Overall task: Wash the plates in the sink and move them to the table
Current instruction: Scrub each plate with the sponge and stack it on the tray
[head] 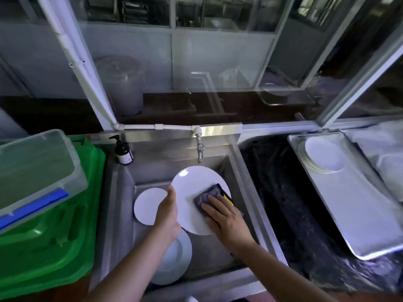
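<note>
steel sink (122,205) beneath glazed partition (218,62)

We see a glossy white ceramic-looking round plate (192,190), smooth enough to catch a highlight, with a matt grey cloth-faced scouring pad (207,196) pressed on it. The brushed stainless-steel sink basin (152,171) looks dull and streaked, its metal tap (200,149) faintly shiny. We note a smooth, shiny green plastic bin lid (54,247) under a translucent plastic storage box (37,171). The pale metal tray (359,214) has a satin sheen; the black plastic sheeting (283,192) beside it is crinkled and glossy.
</note>
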Demonstrator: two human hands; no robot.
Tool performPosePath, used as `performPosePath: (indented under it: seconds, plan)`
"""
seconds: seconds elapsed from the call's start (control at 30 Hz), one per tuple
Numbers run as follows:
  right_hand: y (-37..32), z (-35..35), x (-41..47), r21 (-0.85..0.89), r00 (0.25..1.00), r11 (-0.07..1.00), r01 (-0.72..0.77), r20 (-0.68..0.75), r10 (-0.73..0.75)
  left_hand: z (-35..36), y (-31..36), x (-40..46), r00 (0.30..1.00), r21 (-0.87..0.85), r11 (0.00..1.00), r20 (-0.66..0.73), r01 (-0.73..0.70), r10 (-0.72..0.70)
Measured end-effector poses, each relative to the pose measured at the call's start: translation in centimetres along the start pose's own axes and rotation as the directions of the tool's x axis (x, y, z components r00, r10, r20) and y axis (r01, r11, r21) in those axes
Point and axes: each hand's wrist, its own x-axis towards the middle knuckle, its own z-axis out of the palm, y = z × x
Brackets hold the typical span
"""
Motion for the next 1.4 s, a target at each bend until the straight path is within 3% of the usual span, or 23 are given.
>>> performPosePath:
  seconds: [0.17, 0.23, 0.3, 0.4, 0.5, 0.63, 0.73, 0.87, 0.97, 1.1, 1.27, 1.4]
  plan:
    - [2.0, -1.7, 1.3, -0.022, 0.936, 0.936, -0.351, -0.019, 0.350, 3.1, -2.9, -2.5, 0.993, 0.096, 0.993, 0.084, 0.075, -0.083]
    - [2.0, -1.4, 0.9, 0.014, 0.918, 0.919, -0.394, -0.034, 0.395, 4.9, -4.1, -3.2, 0.990, 0.113, 0.991, 0.114, 0.072, -0.085]
    - [2.1, -1.5, -0.5, 0.053, 0.942, 0.940, -0.337, 0.032, 0.335, 6.7, -4.4, -4.3, 0.988, 0.091, 0.994, 0.136, 0.065, -0.077]
    - [4.1, -3.1, -3.4, 0.072, 0.990, 0.988, -0.136, 0.058, 0.132, 9.2, -5.0, -4.5, 0.987, 0.035, 0.995, 0.135, 0.089, -0.093]
    - [6.5, -6.0, -6.3, 0.093, 0.993, 0.993, -0.075, 0.102, 0.065, 11.8, -6.5, -4.2, 0.989, 0.006, 0.996, 0.121, 0.088, -0.088]
    - [12.0, -10.2, -10.5, -0.047, 0.981, 0.999, 0.023, 0.193, -0.013, 17.1, -9.4, -4.7, 0.993, -0.032, 0.995, 0.083, 0.090, -0.087]
    - [16.9, -13.5, -12.8, -0.151, 0.981, 0.982, 0.110, 0.176, -0.083, 22.2, -11.2, -7.4, 0.997, -0.074, 0.997, 0.065, 0.038, -0.033]
    - [21.7, -17.1, -14.6, -0.303, 0.992, 0.946, 0.117, 0.081, -0.097, 27.4, -14.1, -9.4, 0.993, -0.111, 0.991, 0.096, 0.072, -0.062]
    - [24.7, -19.6, -15.2, -0.383, 0.984, 0.907, 0.176, 0.102, -0.148, 29.5, -15.3, -10.3, 0.986, -0.121, 0.986, 0.131, 0.119, -0.103]
    - [27.7, -21.7, -14.8, -0.410, 0.983, 0.894, 0.183, 0.097, -0.157, 30.7, -15.3, -10.1, 0.969, 0.017, 0.988, 0.192, 0.152, -0.153]
    - [29.4, -22.5, -14.6, -0.440, 0.992, 0.892, 0.106, 0.108, -0.065, 32.2, -15.3, -9.3, 0.959, 0.179, 0.975, 0.224, 0.134, -0.173]
    - [29.4, -22.5, -15.5, -0.463, 0.987, 0.886, 0.034, 0.156, 0.043, 33.9, -16.6, -7.3, 0.944, 0.196, 0.968, 0.259, 0.155, -0.204]
